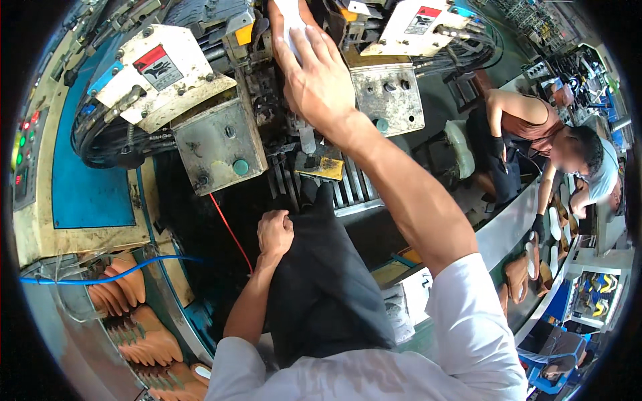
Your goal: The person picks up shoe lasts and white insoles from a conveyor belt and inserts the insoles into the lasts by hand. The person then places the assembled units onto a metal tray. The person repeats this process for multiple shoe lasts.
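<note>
Here, the right hand (pixel 317 83) stretches to twelve o'clock, fingers slightly apart on a shoe (pixel 289 12) cut off by the upper edge; at eight o'clock the left hand (pixel 275 234) curls, fingers together, palm hidden.

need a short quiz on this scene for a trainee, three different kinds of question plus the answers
1. Multiple choice: which hand lies on the white-topped piece at the machine?
a) left only
b) right only
c) both
2. True or false: the left hand is pressing a green button.
3. Short answer: what colour is the hose-like line crossing near the stacked tan shoe parts?

Key:
1. b, the right hand.
2. False; it is low down, beside the dark trousers.
3. Blue.
</note>
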Demonstrator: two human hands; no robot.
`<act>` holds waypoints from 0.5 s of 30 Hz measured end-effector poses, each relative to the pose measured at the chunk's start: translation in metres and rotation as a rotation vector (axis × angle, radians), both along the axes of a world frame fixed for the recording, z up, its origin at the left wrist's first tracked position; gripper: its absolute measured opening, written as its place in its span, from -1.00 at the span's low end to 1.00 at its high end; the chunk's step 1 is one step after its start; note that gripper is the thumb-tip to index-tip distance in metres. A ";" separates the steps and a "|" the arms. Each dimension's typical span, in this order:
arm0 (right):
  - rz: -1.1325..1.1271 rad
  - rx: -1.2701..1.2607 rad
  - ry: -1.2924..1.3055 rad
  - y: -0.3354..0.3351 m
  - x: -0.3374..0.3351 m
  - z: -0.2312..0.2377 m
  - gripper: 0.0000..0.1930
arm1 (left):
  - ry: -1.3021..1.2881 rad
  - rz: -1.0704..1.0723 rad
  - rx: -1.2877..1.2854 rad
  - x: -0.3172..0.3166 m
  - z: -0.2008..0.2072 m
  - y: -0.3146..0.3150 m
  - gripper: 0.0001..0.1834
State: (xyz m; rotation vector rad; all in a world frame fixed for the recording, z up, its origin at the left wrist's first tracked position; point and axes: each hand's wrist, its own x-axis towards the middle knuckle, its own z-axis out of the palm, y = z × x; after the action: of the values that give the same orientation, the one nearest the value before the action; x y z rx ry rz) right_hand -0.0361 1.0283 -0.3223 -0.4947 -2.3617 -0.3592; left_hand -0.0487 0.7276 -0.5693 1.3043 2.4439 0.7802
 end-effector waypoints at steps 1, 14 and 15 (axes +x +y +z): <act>-0.001 0.006 0.007 0.009 -0.009 0.002 -0.33 | 0.009 -0.001 0.004 0.001 0.002 0.003 -0.78; -0.017 0.217 0.229 0.058 -0.061 0.014 -0.49 | 0.013 -0.137 -0.030 0.001 0.003 0.016 -0.74; -0.012 0.220 0.230 0.059 -0.061 0.018 -0.50 | 0.018 -0.135 -0.033 0.000 0.003 0.016 -0.75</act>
State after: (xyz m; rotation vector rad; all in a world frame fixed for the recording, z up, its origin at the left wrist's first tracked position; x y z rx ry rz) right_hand -0.0976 1.0869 -0.3045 -0.4220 -2.0693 -0.5312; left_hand -0.0483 0.7436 -0.5662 1.4524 2.3422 0.6938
